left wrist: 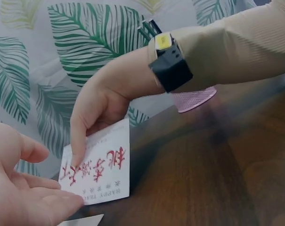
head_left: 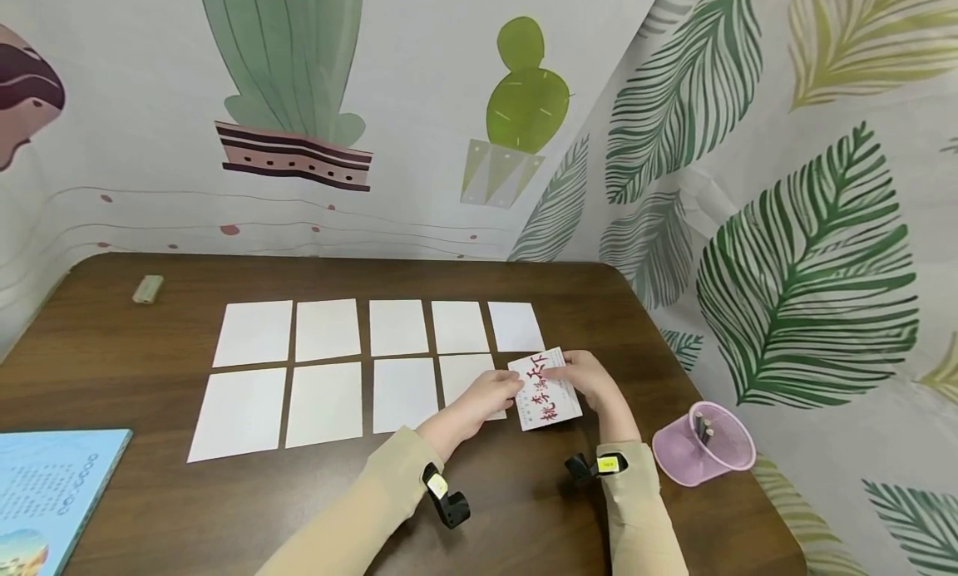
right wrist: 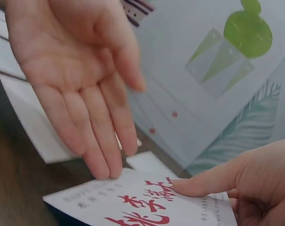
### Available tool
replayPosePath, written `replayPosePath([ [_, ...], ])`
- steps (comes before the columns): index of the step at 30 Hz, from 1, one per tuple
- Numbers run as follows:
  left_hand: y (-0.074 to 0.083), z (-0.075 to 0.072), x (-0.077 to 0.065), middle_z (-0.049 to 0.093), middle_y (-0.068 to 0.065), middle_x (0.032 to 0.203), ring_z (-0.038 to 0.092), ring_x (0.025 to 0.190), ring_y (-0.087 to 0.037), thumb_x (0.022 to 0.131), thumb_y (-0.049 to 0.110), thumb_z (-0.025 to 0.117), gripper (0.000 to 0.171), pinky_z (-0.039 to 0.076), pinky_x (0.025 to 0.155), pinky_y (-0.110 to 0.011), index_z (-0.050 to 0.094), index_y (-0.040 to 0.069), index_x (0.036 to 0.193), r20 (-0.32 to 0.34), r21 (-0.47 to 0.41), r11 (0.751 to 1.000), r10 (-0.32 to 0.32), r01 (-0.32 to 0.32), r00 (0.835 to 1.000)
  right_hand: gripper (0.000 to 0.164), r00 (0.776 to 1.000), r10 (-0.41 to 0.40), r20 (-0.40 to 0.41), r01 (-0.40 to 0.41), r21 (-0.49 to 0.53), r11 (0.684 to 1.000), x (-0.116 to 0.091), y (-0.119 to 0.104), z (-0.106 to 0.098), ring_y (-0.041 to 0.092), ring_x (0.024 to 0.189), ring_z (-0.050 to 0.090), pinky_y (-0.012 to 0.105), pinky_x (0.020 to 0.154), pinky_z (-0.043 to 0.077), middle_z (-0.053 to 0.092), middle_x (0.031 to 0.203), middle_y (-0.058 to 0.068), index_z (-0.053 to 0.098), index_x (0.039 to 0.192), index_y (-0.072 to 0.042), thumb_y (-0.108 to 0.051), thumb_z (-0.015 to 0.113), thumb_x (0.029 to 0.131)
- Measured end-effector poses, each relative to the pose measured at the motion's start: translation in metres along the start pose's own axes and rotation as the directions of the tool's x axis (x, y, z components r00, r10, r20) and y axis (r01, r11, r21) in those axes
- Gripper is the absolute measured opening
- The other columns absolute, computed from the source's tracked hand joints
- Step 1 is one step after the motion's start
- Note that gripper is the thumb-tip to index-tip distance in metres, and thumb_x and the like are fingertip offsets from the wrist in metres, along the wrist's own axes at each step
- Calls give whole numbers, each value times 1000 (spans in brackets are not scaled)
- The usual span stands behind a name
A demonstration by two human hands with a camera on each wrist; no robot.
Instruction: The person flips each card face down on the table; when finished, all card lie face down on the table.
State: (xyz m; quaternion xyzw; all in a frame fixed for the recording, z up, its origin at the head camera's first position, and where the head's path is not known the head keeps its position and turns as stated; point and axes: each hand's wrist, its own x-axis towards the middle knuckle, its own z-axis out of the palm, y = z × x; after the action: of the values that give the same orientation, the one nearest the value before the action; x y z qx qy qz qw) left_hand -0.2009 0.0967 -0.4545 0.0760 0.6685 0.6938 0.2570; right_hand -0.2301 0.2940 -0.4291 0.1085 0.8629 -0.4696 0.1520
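Observation:
My right hand (head_left: pixel 591 382) pinches a white printed card (head_left: pixel 552 400) by its right side, thumb on top, above the front right of the paper rows. Large red Chinese characters run across the card, with small grey print along its edges. My left hand (head_left: pixel 479 403) is at the card's left edge. In the right wrist view the left hand (right wrist: pixel 71 56) has its palm showing and fingers extended, fingertips right at the card's edge. The left wrist view shows the right thumb lying over the red characters, with the other right fingers mostly hidden behind the card.
Blank white sheets (head_left: pixel 325 401) lie in two rows on the brown table (head_left: pixel 299 509). A pink mesh pen cup (head_left: pixel 677 451) stands at the right edge. A light blue book (head_left: pixel 67 476) lies front left, and a small pale green object (head_left: pixel 148 289) back left.

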Motion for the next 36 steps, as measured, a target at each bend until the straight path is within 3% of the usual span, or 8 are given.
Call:
replayPosePath([
  [4, 6, -8, 0, 56, -25, 134, 58, 122, -35, 94, 11, 54, 45, 52, 101, -39, 51, -9, 134, -60, -7, 998, 69, -69, 996, 34, 997, -50, -67, 50, 5, 999, -3, -17, 2, 12, 67, 63, 24, 60, 56, 69, 89, 13, 60, 116, 11, -10, 66, 90],
  [7, 14, -13, -1, 65, -21, 124, 66, 110, -29, 92, 13, 59, 42, 57, 91, -34, 59, -6, 129, -131, 34, 991, 130, -127, 983, 34, 989, -88, -119, 90, 12, 996, -4, -31, 8, 12, 69, 63, 23, 62, 55, 69, 95, 16, 60, 117, 10, -11, 66, 91],
  [14, 31, -19, -3, 73, -15, 108, 71, 102, -25, 83, 24, 77, 44, 59, 83, -33, 69, -1, 118, -278, 250, 945, 277, -209, 920, 32, 965, -190, -180, 204, 63, 977, -5, -62, 31, 10, 69, 63, 20, 61, 54, 70, 100, 22, 62, 115, 10, -10, 67, 89],
  [20, 37, -26, -7, 75, -12, 106, 72, 96, -24, 79, 30, 82, 46, 60, 78, -33, 72, 4, 115, -286, 394, 883, 383, -257, 878, 35, 961, -218, -171, 235, 89, 968, -8, -79, 50, 13, 74, 58, 19, 61, 50, 67, 97, 15, 61, 114, 6, -16, 70, 88],
  [24, 38, -31, -8, 77, -8, 95, 72, 91, -24, 80, 29, 80, 32, 58, 72, -31, 77, 7, 104, -290, 467, 843, 432, -268, 854, 43, 961, -229, -152, 244, 91, 965, -11, -88, 59, 18, 82, 59, 19, 63, 51, 62, 104, 16, 58, 118, 6, -21, 72, 87],
  [27, 38, -35, -7, 77, -7, 90, 72, 87, -24, 82, 26, 78, 24, 57, 69, -31, 77, 7, 97, -298, 488, 829, 453, -274, 840, 47, 960, -250, -126, 262, 90, 961, -11, -91, 63, 21, 89, 61, 20, 66, 54, 62, 110, 19, 57, 121, 6, -24, 72, 88],
  [31, 36, -39, -6, 77, -9, 94, 74, 86, -24, 84, 21, 77, 25, 59, 72, -31, 77, 5, 103, -311, 455, 842, 455, -290, 834, 43, 951, -291, -101, 299, 75, 951, -10, -90, 64, 24, 93, 63, 24, 72, 56, 62, 115, 20, 59, 121, 4, -26, 69, 92],
  [36, 35, -42, -6, 75, -19, 98, 73, 90, -28, 86, 9, 74, 26, 61, 71, -30, 73, -4, 108, -365, 270, 919, 374, -288, 852, 38, 936, -327, -130, 341, 111, 933, -8, -85, 61, 23, 91, 65, 33, 82, 59, 64, 110, 22, 61, 120, 6, -24, 63, 96],
])
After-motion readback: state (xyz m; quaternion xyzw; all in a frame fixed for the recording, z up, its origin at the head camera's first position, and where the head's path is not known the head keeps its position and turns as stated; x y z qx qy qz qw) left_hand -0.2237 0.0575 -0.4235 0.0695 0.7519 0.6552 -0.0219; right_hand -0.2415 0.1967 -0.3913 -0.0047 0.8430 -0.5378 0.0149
